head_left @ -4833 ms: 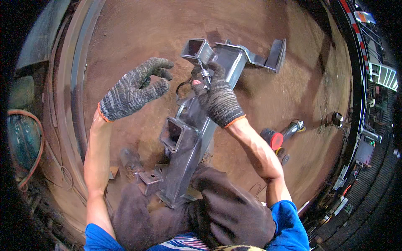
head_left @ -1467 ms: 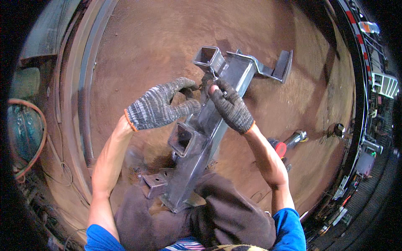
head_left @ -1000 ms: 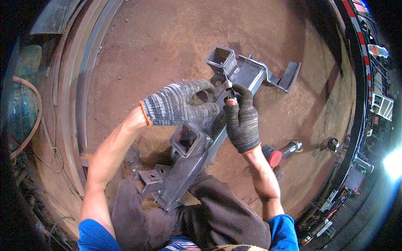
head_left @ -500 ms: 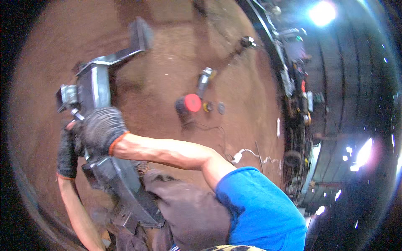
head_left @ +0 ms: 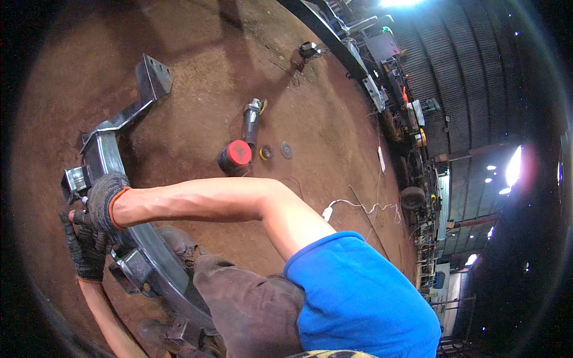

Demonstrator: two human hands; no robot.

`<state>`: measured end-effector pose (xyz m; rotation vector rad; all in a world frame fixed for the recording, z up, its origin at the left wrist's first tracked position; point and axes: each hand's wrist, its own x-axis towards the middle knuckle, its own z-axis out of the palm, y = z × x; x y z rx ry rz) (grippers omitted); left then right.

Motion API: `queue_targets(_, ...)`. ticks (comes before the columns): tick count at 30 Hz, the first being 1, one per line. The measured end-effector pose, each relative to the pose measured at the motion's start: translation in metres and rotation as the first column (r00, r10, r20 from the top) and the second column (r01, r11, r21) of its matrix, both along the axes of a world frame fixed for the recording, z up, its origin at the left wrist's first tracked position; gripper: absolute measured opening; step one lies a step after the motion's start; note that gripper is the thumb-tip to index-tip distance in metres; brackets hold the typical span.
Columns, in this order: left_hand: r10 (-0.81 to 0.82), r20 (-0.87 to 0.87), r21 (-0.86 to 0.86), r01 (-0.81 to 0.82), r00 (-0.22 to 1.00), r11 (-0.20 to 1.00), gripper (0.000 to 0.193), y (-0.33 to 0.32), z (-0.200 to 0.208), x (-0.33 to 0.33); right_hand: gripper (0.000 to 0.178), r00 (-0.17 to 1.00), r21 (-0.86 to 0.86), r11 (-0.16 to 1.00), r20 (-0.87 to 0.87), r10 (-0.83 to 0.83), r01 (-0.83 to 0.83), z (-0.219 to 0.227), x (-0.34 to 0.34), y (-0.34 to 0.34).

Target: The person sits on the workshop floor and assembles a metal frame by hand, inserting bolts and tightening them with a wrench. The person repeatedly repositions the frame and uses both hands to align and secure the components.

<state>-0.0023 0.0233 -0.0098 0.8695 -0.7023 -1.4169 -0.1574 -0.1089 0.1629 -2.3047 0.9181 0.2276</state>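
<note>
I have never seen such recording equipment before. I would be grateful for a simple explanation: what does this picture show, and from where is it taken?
There is no robot: a person works with two gloved hands, the left hand and the right hand. The camera is worn on the person's head; its wide fisheye lens bends straight edges. The hands are close together at a dark metal beam, beside a short square tube; what they hold is unclear. On the floor are a grinder-like tool, a dark cylinder with a red face, and a grey disc.

- beam [head_left: 158, 253]: bare metal, smooth, glossy
- gloves [head_left: 105, 200]: knitted cloth, rough, matt
- sleeve [head_left: 370, 292]: matt cloth
- trousers [head_left: 250, 304]: matt cloth
- floor [head_left: 197, 107]: rough, matt
- sheeting [head_left: 465, 77]: ribbed, metal-looking, dull
</note>
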Motion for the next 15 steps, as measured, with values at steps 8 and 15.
queue_targets(8, -0.022, -0.184, 0.168, 0.053, 0.983, 0.984, 0.053, -0.004, 0.037, -0.011, 0.06, 0.998, -0.002, 0.998, -0.003, 0.066, -0.066, 0.008, -0.005, -0.004)
queue_targets(15, -0.002, -0.519, 0.238, 0.147, 0.855, 0.96, 0.057, -0.01, 0.061, -0.025, 0.047, 0.983, -0.081, 0.982, 0.067, 0.173, -0.168, -0.014, -0.007, -0.007)
